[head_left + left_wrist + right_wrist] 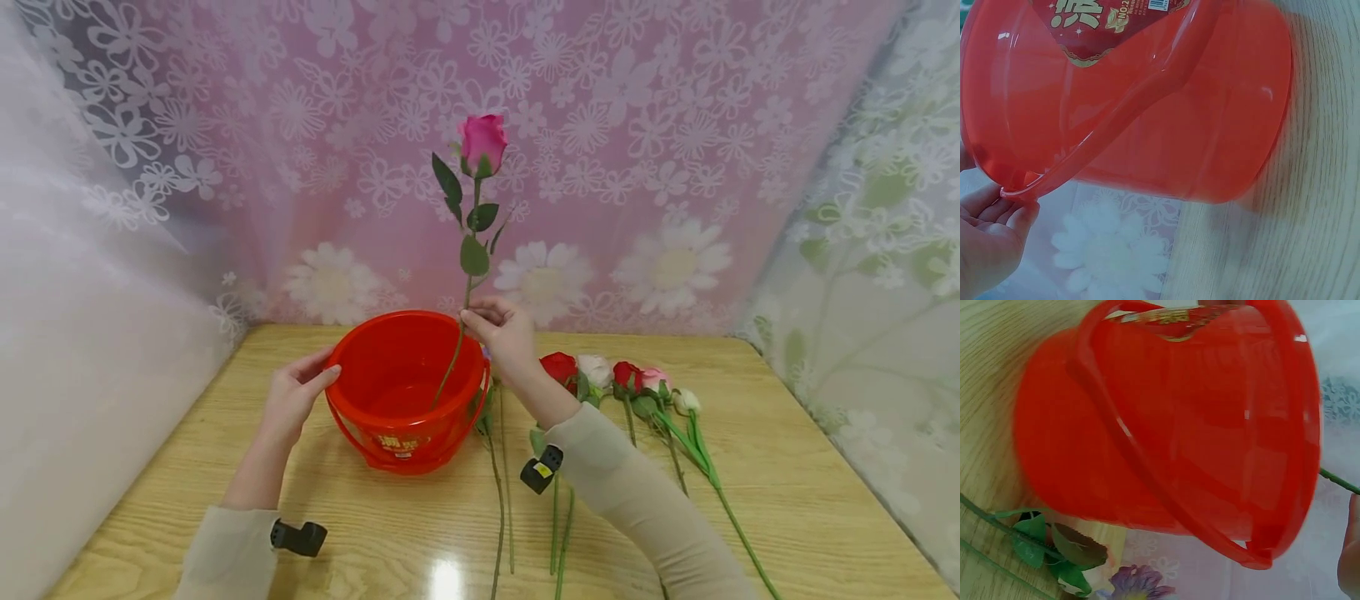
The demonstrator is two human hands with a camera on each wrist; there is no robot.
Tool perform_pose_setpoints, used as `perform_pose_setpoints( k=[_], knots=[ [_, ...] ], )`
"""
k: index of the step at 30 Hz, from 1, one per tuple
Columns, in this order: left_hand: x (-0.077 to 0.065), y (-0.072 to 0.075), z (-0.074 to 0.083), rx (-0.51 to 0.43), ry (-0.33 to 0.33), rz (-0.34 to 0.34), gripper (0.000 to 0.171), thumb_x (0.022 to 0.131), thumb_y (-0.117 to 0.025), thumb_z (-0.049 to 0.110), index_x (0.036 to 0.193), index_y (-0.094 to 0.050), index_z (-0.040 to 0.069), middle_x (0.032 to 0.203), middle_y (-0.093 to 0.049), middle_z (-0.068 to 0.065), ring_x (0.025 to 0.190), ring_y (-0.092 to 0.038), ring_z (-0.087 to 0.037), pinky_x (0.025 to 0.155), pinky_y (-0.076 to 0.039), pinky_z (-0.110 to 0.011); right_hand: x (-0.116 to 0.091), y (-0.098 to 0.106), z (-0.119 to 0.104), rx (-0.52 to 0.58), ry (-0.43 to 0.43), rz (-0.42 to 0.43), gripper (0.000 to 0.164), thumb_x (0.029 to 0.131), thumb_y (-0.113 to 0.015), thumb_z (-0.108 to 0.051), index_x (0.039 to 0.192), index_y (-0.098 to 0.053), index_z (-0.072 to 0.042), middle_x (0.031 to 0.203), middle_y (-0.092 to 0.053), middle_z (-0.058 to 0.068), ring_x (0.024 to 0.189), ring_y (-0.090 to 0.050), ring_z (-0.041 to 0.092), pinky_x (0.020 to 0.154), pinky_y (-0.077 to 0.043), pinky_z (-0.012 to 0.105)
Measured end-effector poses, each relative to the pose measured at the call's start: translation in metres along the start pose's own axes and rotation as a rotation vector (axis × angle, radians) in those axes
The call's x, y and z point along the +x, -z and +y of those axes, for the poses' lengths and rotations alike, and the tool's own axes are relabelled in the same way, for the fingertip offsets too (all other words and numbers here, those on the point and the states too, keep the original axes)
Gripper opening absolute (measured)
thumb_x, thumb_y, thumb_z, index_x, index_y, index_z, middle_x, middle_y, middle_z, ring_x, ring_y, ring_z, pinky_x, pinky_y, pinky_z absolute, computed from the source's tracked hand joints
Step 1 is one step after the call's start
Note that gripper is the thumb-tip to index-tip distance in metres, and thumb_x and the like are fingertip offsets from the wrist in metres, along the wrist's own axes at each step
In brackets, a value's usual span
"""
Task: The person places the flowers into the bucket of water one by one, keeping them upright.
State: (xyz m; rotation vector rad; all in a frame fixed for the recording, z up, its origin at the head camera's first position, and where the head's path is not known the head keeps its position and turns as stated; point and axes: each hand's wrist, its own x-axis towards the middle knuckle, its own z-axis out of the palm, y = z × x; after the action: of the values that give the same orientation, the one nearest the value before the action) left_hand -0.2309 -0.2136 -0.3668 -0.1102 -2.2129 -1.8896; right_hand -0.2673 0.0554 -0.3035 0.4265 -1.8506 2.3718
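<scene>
"Gripping what, that left hand [292,396]?"

"The rim of a round red plastic bucket [397,358], at its left side. The bucket stands on the pale wooden table [390,533], left of the middle, toward the far edge."

"And the right hand [506,337]?"

"Pinching the thin green stem of a long-stemmed pink rose [474,254]. Its bloom is up above the hand, its lower stem inside the bucket."

"What lies about them?"

"A purple flower [1138,584] just beside the bucket. Farther toward the table's right edge come two red rose heads [558,367], a white bloom [595,370], a pale pink bloom [654,381] and a white tulip head [686,402], their green stems trailing toward the near edge."
</scene>
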Motion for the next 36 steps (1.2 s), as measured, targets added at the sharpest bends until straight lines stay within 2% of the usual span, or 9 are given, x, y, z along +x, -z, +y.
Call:
perform_pose_setpoints(
  k=[3, 5, 16, 21, 29, 36],
  knots=[
    [0.0, 0.0, 0.0, 0.001, -0.005, 0.005, 0.043, 0.086, -0.058, 0.011, 0.123, -0.048, -0.008, 0.12, -0.049, -0.022, 0.093, -0.054, -0.001, 0.077, -0.046, -0.015, -0.001, -0.002, 0.008, -0.084, 0.005, -0.041, 0.02, 0.082, -0.059, 0.003, 0.1, -0.057, 0.01, 0.086, -0.063, 0.011, 0.088, -0.059, 0.032, 0.076, -0.05, 0.033],
    [0.0, 0.0, 0.0, -0.006, -0.009, 0.008, 0.043, 0.085, -0.058, 0.01, 0.123, -0.047, -0.009, 0.119, -0.05, -0.02, 0.092, -0.054, -0.001, 0.076, -0.046, -0.016, -0.002, -0.003, 0.01, -0.121, 0.002, -0.065, 0.02, 0.082, -0.059, 0.002, 0.101, -0.057, 0.009, 0.089, -0.062, 0.013, 0.088, -0.06, 0.029, 0.076, -0.05, 0.033],
    [-0.002, -0.002, 0.003, -0.029, 0.024, 0.008, 0.044, 0.086, -0.057, 0.01, 0.124, -0.046, -0.008, 0.123, -0.045, -0.024, 0.094, -0.053, -0.001, 0.078, -0.044, -0.014, 0.002, -0.007, 0.01, -0.17, -0.018, -0.094, 0.02, 0.083, -0.06, -0.001, 0.102, -0.058, 0.005, 0.096, -0.059, 0.021, 0.087, -0.06, 0.026, 0.076, -0.05, 0.03],
    [-0.002, -0.003, 0.004, -0.033, 0.016, 0.01, 0.042, 0.086, -0.056, 0.009, 0.124, -0.047, -0.008, 0.121, -0.047, -0.025, 0.092, -0.053, -0.001, 0.077, -0.044, -0.014, 0.01, -0.004, 0.013, -0.188, -0.025, -0.071, 0.023, 0.083, -0.06, -0.002, 0.105, -0.058, 0.005, 0.098, -0.059, 0.023, 0.085, -0.061, 0.022, 0.077, -0.05, 0.03],
    [-0.001, -0.003, 0.003, -0.039, 0.0, 0.02, 0.04, 0.086, -0.056, 0.007, 0.122, -0.048, -0.009, 0.119, -0.048, -0.026, 0.091, -0.054, -0.003, 0.076, -0.045, -0.015, 0.019, -0.001, 0.016, -0.199, -0.077, -0.029, 0.027, 0.083, -0.059, 0.0, 0.109, -0.056, 0.007, 0.101, -0.057, 0.025, 0.091, -0.059, 0.029, 0.077, -0.05, 0.029],
    [-0.001, -0.003, 0.002, -0.033, -0.007, 0.02, 0.04, 0.087, -0.055, 0.006, 0.122, -0.047, -0.01, 0.119, -0.047, -0.028, 0.089, -0.055, -0.003, 0.075, -0.046, -0.015, 0.027, 0.004, 0.02, -0.333, -0.07, 0.011, 0.024, 0.082, -0.061, -0.003, 0.106, -0.059, 0.005, 0.1, -0.059, 0.023, 0.088, -0.06, 0.027, 0.075, -0.05, 0.027]
  ],
)
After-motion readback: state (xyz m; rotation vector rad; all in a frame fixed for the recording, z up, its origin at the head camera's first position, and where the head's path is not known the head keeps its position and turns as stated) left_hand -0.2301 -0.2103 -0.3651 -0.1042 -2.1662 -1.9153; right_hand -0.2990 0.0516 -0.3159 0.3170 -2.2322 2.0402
